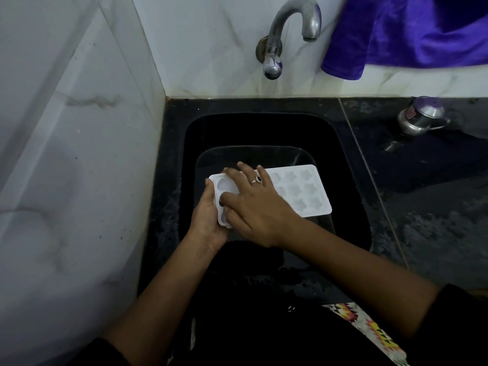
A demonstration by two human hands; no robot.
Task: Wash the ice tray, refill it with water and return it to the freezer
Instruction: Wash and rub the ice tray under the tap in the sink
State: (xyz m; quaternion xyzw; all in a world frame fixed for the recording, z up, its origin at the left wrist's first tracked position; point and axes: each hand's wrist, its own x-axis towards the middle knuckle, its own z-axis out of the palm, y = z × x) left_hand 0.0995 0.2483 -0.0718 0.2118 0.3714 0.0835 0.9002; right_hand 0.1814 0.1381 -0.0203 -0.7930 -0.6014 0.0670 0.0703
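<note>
Gripping the left end of the ice tray (303,191) with my left hand (208,215) curled round its edge, I steady it so my right hand (253,207), fingers spread and laid flat across the cavities, can rub them clean, as I judge it. The tray lies cavities up, low inside the black sink (343,159), so drips stay in the basin. No stream shows at the tap (290,30) on the wall behind.

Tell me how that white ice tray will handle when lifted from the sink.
Probably light: the left hand grips the ice tray by one end. Likely fairly stiff, since its far end juts out level without sagging. Smooth plastic over a sink, so possibly slippery.
</note>
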